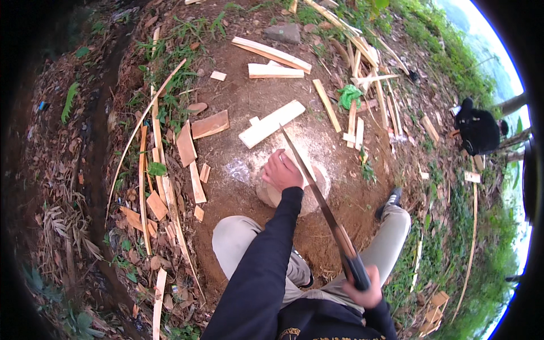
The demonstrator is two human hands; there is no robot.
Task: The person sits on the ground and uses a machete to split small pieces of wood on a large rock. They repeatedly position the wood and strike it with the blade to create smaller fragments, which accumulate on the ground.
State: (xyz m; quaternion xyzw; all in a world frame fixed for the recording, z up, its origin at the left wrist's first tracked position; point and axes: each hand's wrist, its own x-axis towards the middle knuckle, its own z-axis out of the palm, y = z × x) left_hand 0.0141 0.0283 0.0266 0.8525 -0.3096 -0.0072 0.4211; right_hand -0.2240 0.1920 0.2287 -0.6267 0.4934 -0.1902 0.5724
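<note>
A round chopping block, a cut stump (317, 195), stands on the ground between my knees, with pale sawdust and shavings around it. My left hand (281, 171) is over its top with the fingers curled in. What those fingers hold, if anything, is hidden. In my right hand (365, 289) is the black handle of a machete (322, 201), held low by my right thigh. Its long, narrow blade slants up and left across the block, passing just right of my left hand. The tip lies near a pale flat board (272, 124) on the ground beyond.
Two pale planks (275, 71) lie farther off, near a grey stone (282, 33). Brown offcuts (209, 124) and long strips (161, 170) are at the left. To the right are stacked sticks (362, 54), a green plastic bag (349, 97) and a dark bag-like object (479, 129).
</note>
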